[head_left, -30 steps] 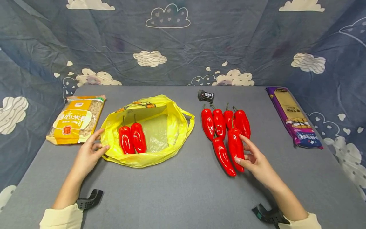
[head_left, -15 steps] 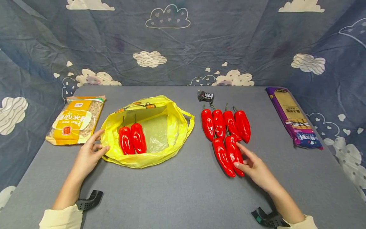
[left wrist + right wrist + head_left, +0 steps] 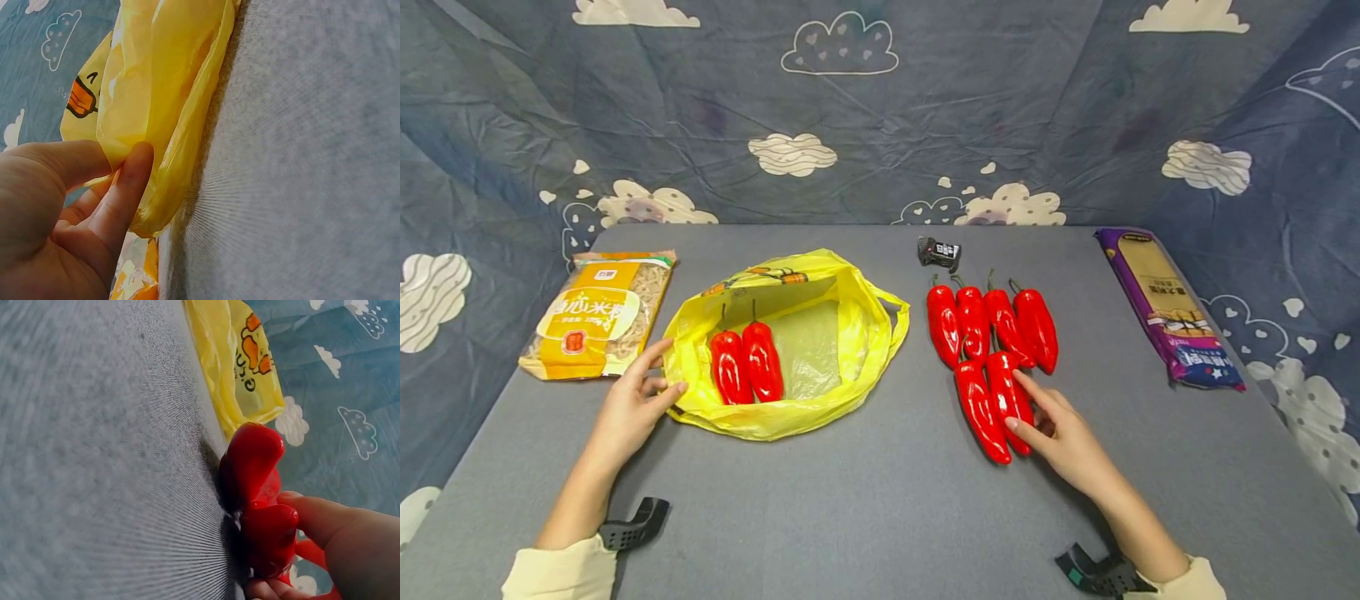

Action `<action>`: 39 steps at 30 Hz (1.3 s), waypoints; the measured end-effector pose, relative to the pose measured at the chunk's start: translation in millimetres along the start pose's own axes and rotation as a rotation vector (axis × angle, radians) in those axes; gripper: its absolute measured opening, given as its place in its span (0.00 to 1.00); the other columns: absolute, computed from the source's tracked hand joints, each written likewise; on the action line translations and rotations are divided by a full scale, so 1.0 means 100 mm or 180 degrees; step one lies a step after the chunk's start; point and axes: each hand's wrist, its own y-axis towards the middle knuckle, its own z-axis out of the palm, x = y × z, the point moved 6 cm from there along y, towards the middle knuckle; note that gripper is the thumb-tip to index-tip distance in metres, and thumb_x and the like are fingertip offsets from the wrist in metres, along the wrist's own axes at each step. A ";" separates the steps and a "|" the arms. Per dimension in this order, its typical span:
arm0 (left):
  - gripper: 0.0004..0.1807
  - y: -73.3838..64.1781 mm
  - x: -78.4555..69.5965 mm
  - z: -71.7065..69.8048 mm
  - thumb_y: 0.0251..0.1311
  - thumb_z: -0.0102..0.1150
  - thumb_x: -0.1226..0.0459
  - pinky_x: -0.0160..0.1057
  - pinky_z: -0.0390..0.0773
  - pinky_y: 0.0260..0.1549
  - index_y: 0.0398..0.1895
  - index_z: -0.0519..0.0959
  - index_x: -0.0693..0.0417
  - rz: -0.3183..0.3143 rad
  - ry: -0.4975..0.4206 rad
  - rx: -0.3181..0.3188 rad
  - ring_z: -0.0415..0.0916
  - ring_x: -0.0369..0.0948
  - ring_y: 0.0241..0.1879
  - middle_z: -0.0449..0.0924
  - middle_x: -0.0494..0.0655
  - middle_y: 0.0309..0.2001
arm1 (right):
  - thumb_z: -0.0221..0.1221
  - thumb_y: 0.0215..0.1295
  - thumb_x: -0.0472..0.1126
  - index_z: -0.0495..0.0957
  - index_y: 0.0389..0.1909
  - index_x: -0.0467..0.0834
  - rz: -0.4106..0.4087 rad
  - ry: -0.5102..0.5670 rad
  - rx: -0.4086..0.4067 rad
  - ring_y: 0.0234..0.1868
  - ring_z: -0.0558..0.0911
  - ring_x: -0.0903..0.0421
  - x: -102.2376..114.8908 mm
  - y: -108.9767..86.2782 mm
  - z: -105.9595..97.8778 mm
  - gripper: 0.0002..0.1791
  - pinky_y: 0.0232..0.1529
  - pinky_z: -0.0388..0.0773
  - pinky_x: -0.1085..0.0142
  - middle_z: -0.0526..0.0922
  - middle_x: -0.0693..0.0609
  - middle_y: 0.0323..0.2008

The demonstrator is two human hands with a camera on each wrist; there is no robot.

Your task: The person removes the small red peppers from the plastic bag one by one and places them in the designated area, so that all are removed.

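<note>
Glossy red peppers lie in two rows right of centre in the head view. My right hand (image 3: 1063, 437) grips the right-hand front pepper (image 3: 1009, 392), thumb on its near side. Its neighbour, another front pepper (image 3: 979, 408), lies right against it; the right wrist view shows both tips, the held pepper (image 3: 269, 534) lower. Several more peppers (image 3: 1036, 329) lie just behind. My left hand (image 3: 631, 408) pinches the left edge of an open yellow plastic bag (image 3: 752, 423) between thumb and fingers, as the left wrist view of the bag (image 3: 169, 81) shows. Two peppers (image 3: 763, 362) lie inside it.
A yellow-orange food packet (image 3: 587, 321) lies left of the bag. Behind the peppers is a small black wrapped item (image 3: 938, 252). A purple and gold packet (image 3: 1168, 308) lies at the far right. Cloud-printed cloth (image 3: 880, 108) hangs behind the grey tabletop (image 3: 835, 517).
My right hand has brought the gripped pepper down from over the back row to beside the other front pepper, then nudged both slightly left. My left hand and the bag stay put.
</note>
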 end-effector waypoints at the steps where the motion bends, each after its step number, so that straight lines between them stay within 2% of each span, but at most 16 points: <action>1: 0.34 0.00 0.00 0.00 0.52 0.59 0.75 0.24 0.68 0.19 0.63 0.58 0.63 -0.0012 0.0011 0.0002 0.66 0.25 0.29 0.62 0.64 0.49 | 0.64 0.53 0.37 0.63 0.63 0.42 0.0006 0.0037 0.0001 0.27 0.67 0.57 -0.01 0.00 0.00 0.35 0.24 0.68 0.69 0.68 0.46 0.34; 7: 0.34 0.00 0.00 -0.01 0.53 0.58 0.74 0.25 0.68 0.19 0.64 0.58 0.62 -0.0038 0.0072 0.0021 0.66 0.25 0.29 0.62 0.64 0.49 | 0.64 0.53 0.35 0.61 0.64 0.44 0.0010 0.0245 -0.0069 0.41 0.70 0.50 0.12 0.01 -0.10 0.36 0.37 0.69 0.65 0.65 0.41 0.52; 11: 0.33 0.00 -0.02 -0.01 0.53 0.58 0.74 0.25 0.68 0.20 0.63 0.59 0.61 -0.0007 0.0086 0.0012 0.66 0.25 0.29 0.63 0.64 0.49 | 0.65 0.50 0.32 0.60 0.63 0.43 -0.0109 0.0427 -0.0151 0.48 0.68 0.50 0.36 0.08 -0.18 0.39 0.44 0.66 0.67 0.63 0.44 0.56; 13: 0.33 -0.01 -0.03 -0.01 0.54 0.58 0.74 0.25 0.68 0.20 0.64 0.59 0.61 -0.0010 0.0081 0.0011 0.66 0.25 0.29 0.62 0.64 0.49 | 0.65 0.49 0.29 0.58 0.63 0.41 -0.0267 0.0503 -0.0193 0.50 0.67 0.52 0.56 0.14 -0.22 0.40 0.46 0.65 0.68 0.63 0.44 0.56; 17: 0.33 -0.01 -0.04 -0.01 0.54 0.58 0.74 0.25 0.68 0.20 0.64 0.58 0.62 -0.0038 0.0061 0.0011 0.66 0.25 0.29 0.62 0.63 0.49 | 0.63 0.47 0.24 0.57 0.62 0.35 -0.0623 0.0664 -0.0253 0.51 0.66 0.57 1.08 0.29 -0.29 0.40 0.49 0.63 0.70 0.64 0.42 0.55; 20: 0.34 0.00 -0.02 -0.01 0.53 0.58 0.74 0.24 0.68 0.20 0.64 0.58 0.62 -0.0044 0.0045 0.0005 0.66 0.25 0.29 0.62 0.64 0.48 | 0.62 0.47 0.24 0.56 0.62 0.33 -0.0798 0.0855 -0.0159 0.52 0.66 0.55 1.42 0.42 -0.27 0.39 0.51 0.63 0.65 0.63 0.41 0.56; 26: 0.34 0.01 0.01 -0.01 0.52 0.59 0.75 0.24 0.68 0.20 0.63 0.58 0.63 -0.0016 -0.0013 -0.0003 0.66 0.25 0.29 0.62 0.64 0.48 | 0.66 0.50 0.36 0.57 0.64 0.44 -0.1065 0.1085 0.0225 0.54 0.66 0.53 1.61 0.74 0.15 0.41 0.52 0.64 0.57 0.62 0.52 0.59; 30: 0.34 0.01 0.01 -0.01 0.52 0.59 0.75 0.25 0.67 0.19 0.63 0.59 0.63 0.0010 0.0019 -0.0005 0.66 0.25 0.29 0.62 0.64 0.48 | 0.66 0.50 0.37 0.59 0.63 0.45 -0.1190 0.1366 0.0459 0.52 0.67 0.54 1.73 0.95 0.51 0.39 0.50 0.65 0.55 0.65 0.51 0.56; 33: 0.33 0.01 0.00 -0.01 0.53 0.58 0.75 0.25 0.67 0.19 0.63 0.59 0.62 0.0007 0.0067 -0.0001 0.66 0.25 0.29 0.63 0.64 0.48 | 0.66 0.50 0.37 0.60 0.62 0.46 -0.1096 0.1561 0.0695 0.49 0.70 0.55 1.79 1.06 0.79 0.38 0.49 0.66 0.54 0.67 0.49 0.53; 39: 0.33 0.00 -0.01 -0.01 0.53 0.58 0.75 0.25 0.68 0.20 0.63 0.59 0.61 0.0022 0.0076 0.0000 0.66 0.25 0.29 0.63 0.63 0.47 | 0.65 0.52 0.38 0.57 0.63 0.46 -0.0719 0.1798 0.1283 0.48 0.71 0.44 1.81 1.21 1.34 0.38 0.48 0.66 0.50 0.66 0.42 0.53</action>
